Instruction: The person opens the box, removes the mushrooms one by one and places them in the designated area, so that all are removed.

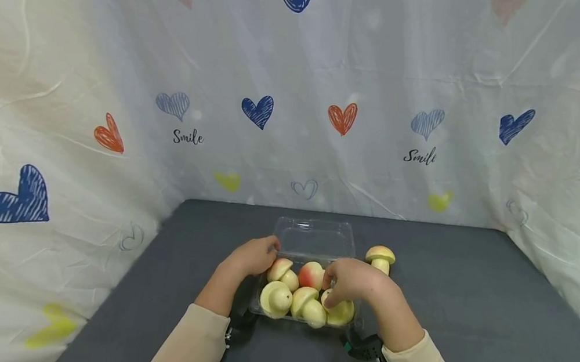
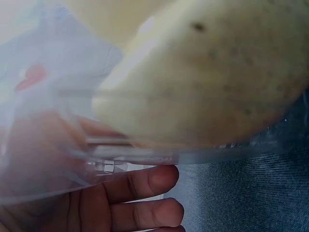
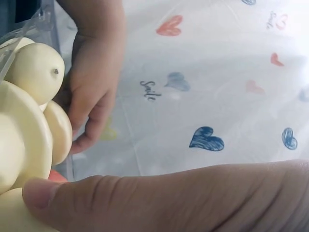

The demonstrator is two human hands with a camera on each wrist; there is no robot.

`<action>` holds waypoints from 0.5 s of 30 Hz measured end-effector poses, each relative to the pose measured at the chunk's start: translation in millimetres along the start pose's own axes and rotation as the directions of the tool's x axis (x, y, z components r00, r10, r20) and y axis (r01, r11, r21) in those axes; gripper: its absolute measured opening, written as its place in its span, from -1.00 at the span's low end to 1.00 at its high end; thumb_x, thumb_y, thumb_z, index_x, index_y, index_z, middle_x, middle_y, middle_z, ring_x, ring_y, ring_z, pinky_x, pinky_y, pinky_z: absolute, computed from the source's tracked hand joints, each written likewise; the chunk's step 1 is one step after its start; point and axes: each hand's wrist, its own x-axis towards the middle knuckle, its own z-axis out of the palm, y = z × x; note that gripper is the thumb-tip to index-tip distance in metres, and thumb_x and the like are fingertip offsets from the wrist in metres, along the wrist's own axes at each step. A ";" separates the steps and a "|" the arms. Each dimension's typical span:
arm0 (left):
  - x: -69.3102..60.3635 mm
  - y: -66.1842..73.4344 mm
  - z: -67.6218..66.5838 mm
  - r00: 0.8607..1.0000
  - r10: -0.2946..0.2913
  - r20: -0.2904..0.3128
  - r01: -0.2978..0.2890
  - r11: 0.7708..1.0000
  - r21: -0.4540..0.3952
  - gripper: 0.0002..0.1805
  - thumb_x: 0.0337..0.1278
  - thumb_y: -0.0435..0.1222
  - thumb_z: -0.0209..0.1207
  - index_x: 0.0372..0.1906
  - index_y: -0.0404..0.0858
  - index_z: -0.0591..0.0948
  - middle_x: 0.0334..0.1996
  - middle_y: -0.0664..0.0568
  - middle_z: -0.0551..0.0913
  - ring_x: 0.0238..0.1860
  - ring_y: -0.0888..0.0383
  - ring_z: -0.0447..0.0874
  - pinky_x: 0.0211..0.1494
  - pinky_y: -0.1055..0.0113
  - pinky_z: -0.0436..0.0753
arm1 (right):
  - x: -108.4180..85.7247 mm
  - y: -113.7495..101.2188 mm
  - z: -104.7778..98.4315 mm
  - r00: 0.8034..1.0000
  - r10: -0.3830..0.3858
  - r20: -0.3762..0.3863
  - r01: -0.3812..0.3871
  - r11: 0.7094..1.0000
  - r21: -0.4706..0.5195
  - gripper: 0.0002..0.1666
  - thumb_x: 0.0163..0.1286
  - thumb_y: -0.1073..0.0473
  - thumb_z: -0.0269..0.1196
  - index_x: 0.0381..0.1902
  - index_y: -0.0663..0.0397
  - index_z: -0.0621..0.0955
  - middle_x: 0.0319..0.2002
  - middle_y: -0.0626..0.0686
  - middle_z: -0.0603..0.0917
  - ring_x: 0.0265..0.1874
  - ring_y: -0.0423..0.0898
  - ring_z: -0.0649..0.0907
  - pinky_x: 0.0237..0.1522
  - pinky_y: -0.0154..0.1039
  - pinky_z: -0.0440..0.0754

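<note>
A clear plastic box [image 1: 256, 305] holds several toy mushrooms [image 1: 275, 299] with pale stems and yellowish or red-tinged caps. My left hand [image 1: 256, 255] grips the box's back left edge; in the left wrist view its fingers [image 2: 154, 183] show below the clear wall, close to a large pale mushroom [image 2: 207, 77]. On the right side of the box, my right hand [image 1: 359, 280] reaches in from above and holds a yellowish mushroom [image 1: 342, 314]. The right wrist view shows its thumb [image 3: 87, 195] pressed on the pale surface; the other fingers are hidden there.
The box's clear lid [image 1: 315, 239] stands raised behind it. A single mushroom [image 1: 380, 258] with a yellow cap is upright on the dark table [image 1: 467, 303], right of the box. A pale curtain [image 1: 300, 77] printed with hearts hangs behind and along the sides.
</note>
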 end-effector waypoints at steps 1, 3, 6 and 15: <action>0.8 0.7 1.4 1.000 0.003 0.003 -0.003 1.000 0.002 -0.66 0.62 -0.24 -0.10 0.28 -0.18 0.52 -0.41 -0.01 0.58 -0.58 0.08 0.46 -0.47 0.18 0.44 | -0.5 1.2 1.0 1.000 0.006 -0.002 -0.006 1.000 -0.004 -0.72 0.15 0.25 0.55 -0.20 0.03 0.70 -0.20 -0.04 0.61 -0.35 -0.08 0.54 -0.30 -0.12 0.56; 2.3 2.5 3.5 1.000 0.008 0.005 -0.008 1.000 0.003 -0.66 0.62 -0.24 -0.10 0.28 -0.18 0.52 -0.41 -0.02 0.58 -0.59 0.07 0.45 -0.47 0.18 0.44 | -1.8 2.9 2.6 1.000 0.015 -0.006 -0.015 1.000 -0.012 -0.70 0.14 0.25 0.56 -0.19 0.03 0.70 -0.19 -0.04 0.61 -0.34 -0.07 0.54 -0.31 -0.12 0.55; 4.5 4.9 5.6 1.000 0.016 0.013 -0.016 1.000 0.003 -0.67 0.63 -0.24 -0.10 0.28 -0.18 0.52 -0.40 -0.02 0.58 -0.59 0.07 0.45 -0.47 0.18 0.43 | -3.5 4.8 4.5 0.999 0.037 -0.006 -0.037 0.999 -0.012 -0.67 0.12 0.25 0.57 -0.16 0.04 0.71 -0.18 -0.02 0.62 -0.34 -0.07 0.55 -0.30 -0.11 0.56; 2.5 -3.2 -2.3 1.000 0.020 -0.008 -0.020 1.000 -0.020 -0.67 0.62 -0.24 -0.06 0.28 -0.20 0.52 -0.30 -0.05 0.62 -0.61 0.07 0.46 -0.51 0.19 0.44 | 1.8 -2.4 -2.0 1.000 0.030 -0.011 -0.030 0.998 -0.051 -0.70 0.15 0.27 0.53 -0.16 0.00 0.71 -0.22 -0.05 0.61 -0.35 -0.06 0.54 -0.33 -0.10 0.53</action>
